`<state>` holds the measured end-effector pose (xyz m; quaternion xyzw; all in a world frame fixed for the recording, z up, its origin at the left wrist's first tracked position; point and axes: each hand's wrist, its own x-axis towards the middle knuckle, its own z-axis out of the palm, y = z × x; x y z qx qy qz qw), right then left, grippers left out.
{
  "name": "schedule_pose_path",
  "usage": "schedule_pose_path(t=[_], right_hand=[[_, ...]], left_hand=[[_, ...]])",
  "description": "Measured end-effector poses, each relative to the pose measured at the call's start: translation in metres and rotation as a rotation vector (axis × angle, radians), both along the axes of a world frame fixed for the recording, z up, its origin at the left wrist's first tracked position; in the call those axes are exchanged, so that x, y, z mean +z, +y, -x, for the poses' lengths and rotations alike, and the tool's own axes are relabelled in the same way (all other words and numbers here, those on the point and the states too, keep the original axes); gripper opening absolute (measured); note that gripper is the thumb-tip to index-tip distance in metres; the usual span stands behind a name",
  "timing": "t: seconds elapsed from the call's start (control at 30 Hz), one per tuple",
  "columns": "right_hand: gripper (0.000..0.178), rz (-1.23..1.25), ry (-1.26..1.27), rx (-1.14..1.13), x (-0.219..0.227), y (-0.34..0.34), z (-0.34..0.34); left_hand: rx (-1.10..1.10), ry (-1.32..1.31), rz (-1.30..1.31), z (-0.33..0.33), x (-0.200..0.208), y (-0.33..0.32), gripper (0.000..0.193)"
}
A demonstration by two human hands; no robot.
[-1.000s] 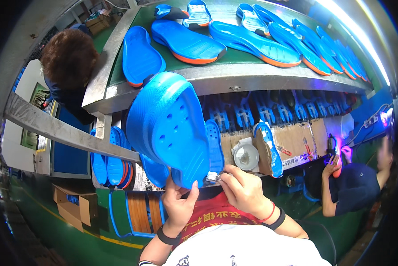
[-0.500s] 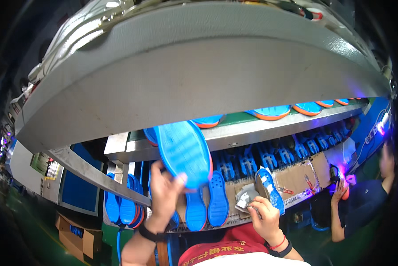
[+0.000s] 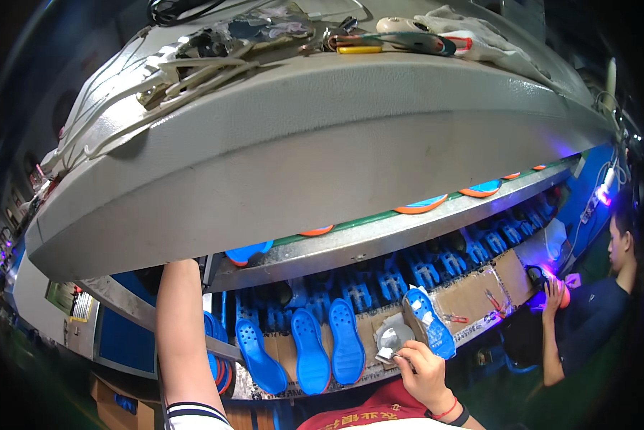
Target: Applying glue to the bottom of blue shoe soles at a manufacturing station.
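Observation:
My left forearm (image 3: 187,337) reaches up under the long grey machine cover (image 3: 322,165), which hides the hand. Low in front of me, my right hand (image 3: 423,373) is closed, thumb and fingers pinched together on something too small to make out. Just beside its fingertips is a small round grey dish (image 3: 395,335) with whitish material around it. To the right of the dish lies a blue shoe sole (image 3: 435,330) with white patches. Left of the dish, three blue shoe soles stand in a row: one (image 3: 262,360), another (image 3: 312,355) and a third (image 3: 347,344).
More orange-edged blue soles (image 3: 421,206) sit on the green belt under the cover. Blue clamp-like parts (image 3: 392,282) line the shelf below. Red-handled pliers (image 3: 454,318) lie on the cardboard (image 3: 472,292). At the right, a co-worker (image 3: 594,322) handles an orange item.
My left hand held a blue sole in front of the belt; now that arm extends under the cover, hand hidden. The view has shifted, showing more of the cover's top. My right hand stays near the dish.

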<state>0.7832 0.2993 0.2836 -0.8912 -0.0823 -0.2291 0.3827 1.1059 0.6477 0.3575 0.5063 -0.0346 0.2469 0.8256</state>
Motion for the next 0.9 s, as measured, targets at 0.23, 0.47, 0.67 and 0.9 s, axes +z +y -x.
schedule_pose_path(t=[0.23, 0.47, 0.67, 0.9], right_hand=[[0.01, 0.027, 0.077, 0.016, -0.026, 0.0, -0.01], [0.009, 0.185, 0.334, 0.019, -0.108, -0.014, -0.018], [0.012, 0.353, 0.514, -0.045, -0.153, -0.021, -0.018], [0.014, 0.447, 0.509, -0.035, -0.181, -0.031, -0.027]], left_hand=[[0.203, -0.074, -0.329, 0.078, -0.003, -0.031, 0.028], [-0.145, 0.639, -1.101, 0.285, -0.255, -0.04, 0.04], [-0.067, 0.793, -1.16, 0.356, -0.371, -0.042, 0.058], [-0.34, 0.874, 0.26, 0.334, -0.25, -0.038, 0.04]])
